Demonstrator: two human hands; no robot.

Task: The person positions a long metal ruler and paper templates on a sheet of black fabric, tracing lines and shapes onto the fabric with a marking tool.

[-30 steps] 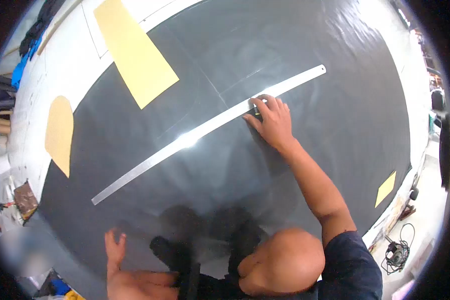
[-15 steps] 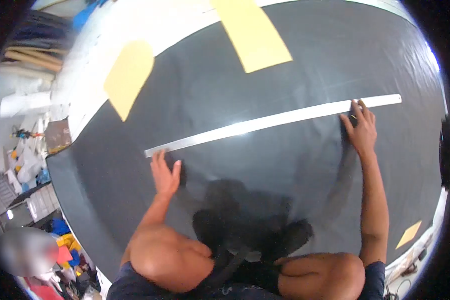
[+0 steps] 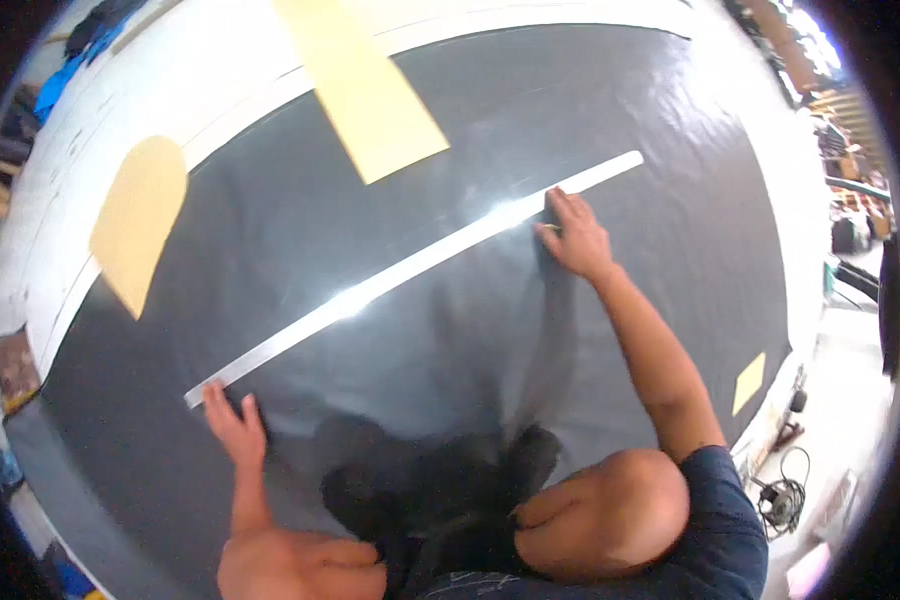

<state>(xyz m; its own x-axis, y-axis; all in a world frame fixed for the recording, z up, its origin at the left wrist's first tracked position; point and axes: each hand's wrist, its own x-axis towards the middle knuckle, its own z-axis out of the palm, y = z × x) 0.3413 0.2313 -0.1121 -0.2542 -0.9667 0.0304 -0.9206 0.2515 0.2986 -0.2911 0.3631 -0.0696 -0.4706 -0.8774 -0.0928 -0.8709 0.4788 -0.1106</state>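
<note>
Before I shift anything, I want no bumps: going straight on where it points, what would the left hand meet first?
The silvery straightedge, which the left hand appears to touch; beyond it, perhaps the round-ended yellow piece, though depth is unclear.

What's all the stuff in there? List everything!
Sheet: one, black, middle
Metal strip: one, silver, slanting across sheet
Long card: one, yellow, top
Rounded card: one, yellow, left
Small card: one, yellow, right
Surface: one, white, beyond sheet
Corded object: one, dark, lower right
Edge clutter: many, mixed colours, blurry
Sleeve: one, dark, lower right
Knees: two, bare, bottom
Left hand: one, bare, strip's lower left end
Right hand: one, bare, strip's upper right part
</note>
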